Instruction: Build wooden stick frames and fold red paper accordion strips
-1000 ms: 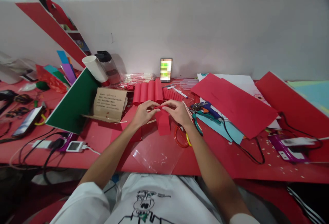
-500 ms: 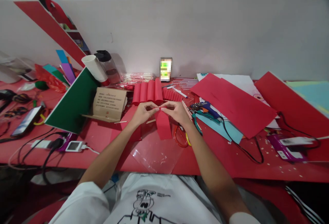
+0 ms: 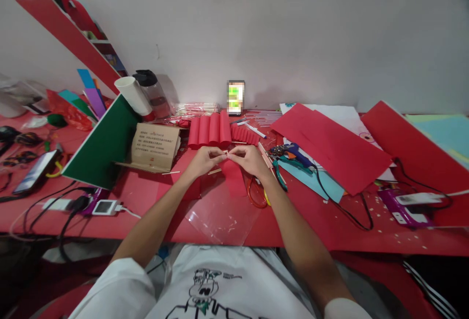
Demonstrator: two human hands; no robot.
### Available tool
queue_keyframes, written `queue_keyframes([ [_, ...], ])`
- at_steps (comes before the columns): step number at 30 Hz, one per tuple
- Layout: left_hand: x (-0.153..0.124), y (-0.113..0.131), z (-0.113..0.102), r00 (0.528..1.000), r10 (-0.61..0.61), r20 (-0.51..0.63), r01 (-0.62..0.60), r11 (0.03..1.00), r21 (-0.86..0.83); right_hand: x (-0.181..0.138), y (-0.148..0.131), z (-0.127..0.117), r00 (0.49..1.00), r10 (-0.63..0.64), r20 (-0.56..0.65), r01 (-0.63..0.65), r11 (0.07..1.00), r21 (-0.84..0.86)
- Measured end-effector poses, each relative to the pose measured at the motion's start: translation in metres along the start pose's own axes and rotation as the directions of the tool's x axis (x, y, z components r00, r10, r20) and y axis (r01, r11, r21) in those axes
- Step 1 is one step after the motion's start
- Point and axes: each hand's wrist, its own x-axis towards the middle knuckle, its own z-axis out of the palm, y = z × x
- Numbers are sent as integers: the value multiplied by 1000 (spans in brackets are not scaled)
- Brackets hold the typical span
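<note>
My left hand point(image 3: 205, 160) and my right hand point(image 3: 249, 159) meet fingertip to fingertip over the middle of the table, both in a pinch. Between them is the top end of a red paper strip point(image 3: 234, 181), which stretches down toward me. A small pale bit shows at the fingertips, too small to name. Just beyond the hands lie red paper rolls point(image 3: 209, 130), side by side, and a row of smaller red rolls point(image 3: 246, 134). Orange-handled scissors point(image 3: 256, 194) lie partly under my right wrist. Thin pale sticks point(image 3: 215, 171) rest near my left hand.
A cardboard box point(image 3: 154, 148) and a leaning green board point(image 3: 100, 148) stand at left, with a bottle point(image 3: 156, 96) behind. A phone point(image 3: 235, 97) leans on the partition. Right of my hands are pliers point(image 3: 280, 175), a glue gun point(image 3: 296, 154) with its cord, and red sheets point(image 3: 333, 148).
My hands stay in nearly the same place, with small shifts of the fingers at the strip's end. The strip's lower part looks slightly lower and flatter. The view has shifted slightly.
</note>
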Motion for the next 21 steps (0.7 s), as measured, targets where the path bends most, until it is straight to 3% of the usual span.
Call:
queue_keyframes([
  [8, -1, -4, -3, 1000, 24, -3, -24, 989, 143, 2, 13, 1, 997, 64, 31, -64, 998, 1],
  [15, -5, 6, -6, 999, 32, 11, -34, 937, 348, -1, 6, 11, 997, 59, -45, -69, 960, -273],
  [21, -8, 15, -4, 999, 49, 8, -48, 912, 407, 0, 6, 6, 997, 62, 43, -58, 994, -93],
])
